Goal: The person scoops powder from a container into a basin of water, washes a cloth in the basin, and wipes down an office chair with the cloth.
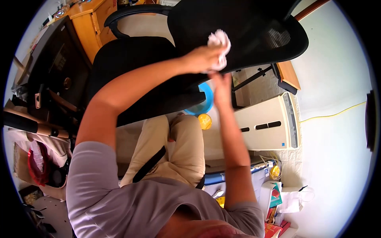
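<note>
My left hand (202, 58) is closed around a crumpled pinkish-white cloth (219, 41), which lies against the black mesh backrest (246, 23) of an office chair. Just below it, my right hand (221, 85) is at the backrest's lower edge, close to the cloth. Its fingers are smeared by motion, so I cannot see whether they grip the edge. The chair's black seat (131, 59) extends to the left under my left forearm. Beneath the chair, a blue basin (207, 104) is partly hidden by the black frame.
A yellow round object (204, 121) sits on the floor by my feet. To the right stands a cream computer tower (266, 119). On the left are a black safe (59, 67) and a wooden cabinet (91, 23). The chair's armrest (135, 10) sticks out at the top.
</note>
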Motion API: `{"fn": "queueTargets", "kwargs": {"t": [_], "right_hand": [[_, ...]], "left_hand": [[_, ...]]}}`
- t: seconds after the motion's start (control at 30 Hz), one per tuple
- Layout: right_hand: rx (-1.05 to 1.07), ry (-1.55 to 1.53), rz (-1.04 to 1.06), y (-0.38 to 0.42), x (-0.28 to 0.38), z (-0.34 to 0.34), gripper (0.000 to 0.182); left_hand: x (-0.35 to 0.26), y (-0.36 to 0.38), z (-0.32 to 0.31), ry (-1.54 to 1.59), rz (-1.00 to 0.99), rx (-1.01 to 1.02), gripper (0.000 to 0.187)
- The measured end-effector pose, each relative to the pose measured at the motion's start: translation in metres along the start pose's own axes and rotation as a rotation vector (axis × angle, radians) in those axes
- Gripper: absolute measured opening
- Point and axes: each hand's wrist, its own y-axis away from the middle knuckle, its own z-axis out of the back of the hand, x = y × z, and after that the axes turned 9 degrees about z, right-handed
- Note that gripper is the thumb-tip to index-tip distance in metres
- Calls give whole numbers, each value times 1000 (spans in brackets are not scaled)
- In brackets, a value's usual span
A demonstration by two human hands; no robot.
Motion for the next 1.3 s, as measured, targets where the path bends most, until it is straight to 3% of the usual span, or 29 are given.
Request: {"fn": "queueTargets", "kwargs": {"t": [0.03,0.07,0.1,0.13,0.17,0.2,0.23,0.37,0.47,0.6,0.67,0.73,0.83,0.87,0.9,0.93,1.0,1.1,1.2,1.3], "right_hand": [[-29,-24,186,-18,26,7,57],[-67,-53,232,-37,54,15,57],[-62,-139,388,-54,87,15,54],[-44,-206,385,-71,111,23,48],[-88,-180,457,-83,133,19,39],[-131,-203,351,-93,141,19,33],[-162,-141,393,-103,132,22,33],[-230,-132,502,-103,122,19,34],[-243,-149,532,-105,118,20,35],[-262,-191,501,-94,122,15,38],[-265,-200,537,-93,120,16,39],[-280,-220,526,-88,119,14,41],[-281,-236,538,-87,117,14,43],[-256,-260,535,-86,117,14,43],[-227,-287,535,-85,117,14,44],[-194,-316,542,-85,117,13,45],[-260,-330,573,-83,116,10,48],[-313,-318,526,-75,114,12,47],[-277,-291,545,-74,114,11,48],[-308,-285,540,-72,113,11,40]], "left_hand": [[-6,22,0,0,-49,90,49],[-18,41,0,32,-151,99,47],[-33,54,8,61,-33,186,47],[-45,62,13,89,82,272,48],[-43,66,9,51,-10,193,49],[-40,68,0,15,-105,115,50],[-42,68,-7,-20,-201,34,52],[-60,36,-25,-145,-256,19,55],[-59,-13,-36,-270,-317,-220,59],[-2,-111,-8,-457,-181,-559,58],[15,-133,35,-222,118,-405,66],[89,-186,47,-134,206,-526,68],[30,-163,36,9,202,-394,65],[-23,-132,30,52,251,-333,52],[-31,-111,9,50,-21,-401,46],[-39,-90,1,9,-102,-237,52],[-68,-35,-23,-62,-394,-238,64],[-85,-4,-19,-65,-410,-48,76],[-61,-30,-8,-201,-495,-137,67],[-13,-99,7,-178,-371,-408,58]]}}
